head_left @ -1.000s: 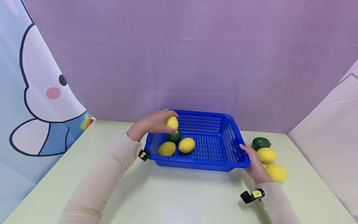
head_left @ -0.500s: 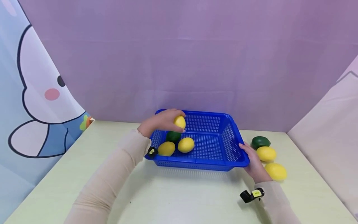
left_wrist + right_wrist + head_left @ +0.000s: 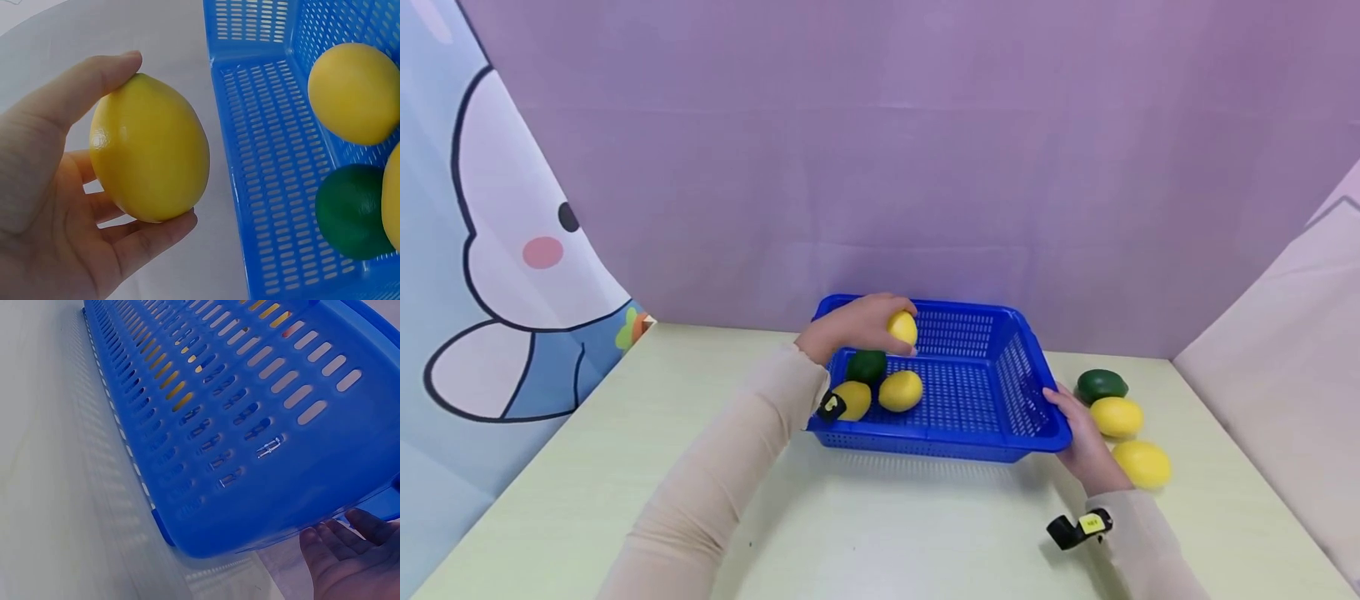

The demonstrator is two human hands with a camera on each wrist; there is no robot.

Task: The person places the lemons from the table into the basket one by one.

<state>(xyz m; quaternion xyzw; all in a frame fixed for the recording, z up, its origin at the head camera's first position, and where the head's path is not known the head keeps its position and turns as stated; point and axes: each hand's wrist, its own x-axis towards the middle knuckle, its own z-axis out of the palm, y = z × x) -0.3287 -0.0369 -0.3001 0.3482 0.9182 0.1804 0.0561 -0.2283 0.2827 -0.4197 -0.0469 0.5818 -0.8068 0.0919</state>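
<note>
My left hand (image 3: 868, 323) holds a yellow lemon (image 3: 153, 147) between thumb and fingers, over the back left part of a blue plastic basket (image 3: 917, 433). Inside the basket, at its left end, lie a dark green lemon-shaped fruit (image 3: 867, 366), a yellow lemon (image 3: 901, 391) and another lemon (image 3: 856, 400) partly covered by the left wrist camera. My right hand (image 3: 1086, 446) grips the basket's right rim near the front corner, one digit showing over the edge. In the right wrist view, its fingertips (image 3: 312, 540) are against the basket's outer side.
To the right of the basket, a dark green fruit (image 3: 1101, 384) and two yellow lemons, one in the middle (image 3: 1117, 417) and one nearer (image 3: 1142, 464), lie in a row on the pale table (image 3: 880, 533). A purple cloth (image 3: 880, 167) hangs behind the table.
My left hand has moved right with the lemon, from the basket's left end further over its inside. The right hand keeps its place on the rim.
</note>
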